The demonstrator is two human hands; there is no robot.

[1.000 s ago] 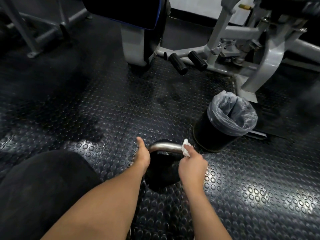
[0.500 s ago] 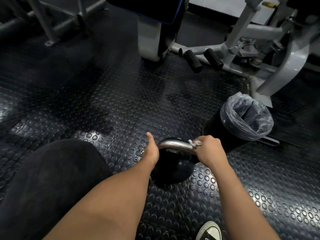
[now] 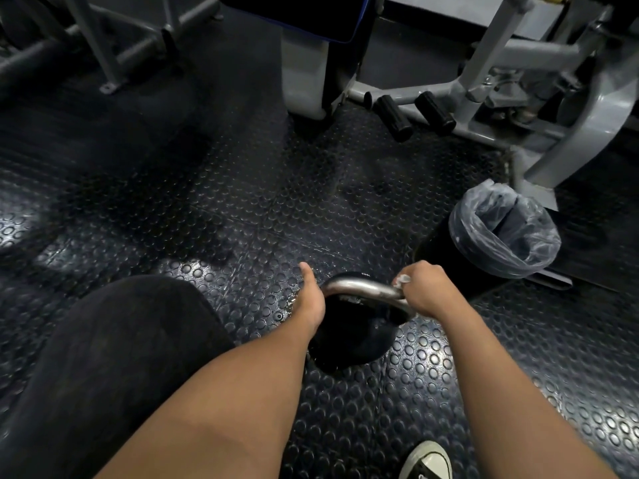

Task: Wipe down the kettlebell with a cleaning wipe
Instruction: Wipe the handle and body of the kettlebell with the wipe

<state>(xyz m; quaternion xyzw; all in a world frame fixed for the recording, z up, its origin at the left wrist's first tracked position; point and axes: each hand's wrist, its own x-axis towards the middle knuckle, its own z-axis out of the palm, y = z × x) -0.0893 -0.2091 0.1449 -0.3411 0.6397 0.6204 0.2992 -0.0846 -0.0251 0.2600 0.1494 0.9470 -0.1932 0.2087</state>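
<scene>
A black kettlebell with a bare steel handle stands on the studded rubber floor. My left hand rests against the handle's left end, thumb pointing up; its fingers are hidden behind the hand. My right hand is curled round the handle's right end with a white cleaning wipe bunched inside the grip; only a small corner of the wipe shows.
A black bin with a clear plastic liner stands just right of the kettlebell. Grey gym machine frames with black rollers fill the back. My dark-clothed knee is at the left, a shoe at the bottom.
My right hand has closed round the handle's right end, hiding most of the wipe. The view has shifted, so everything sits further right in the frame. My left hand stays at the handle's left end.
</scene>
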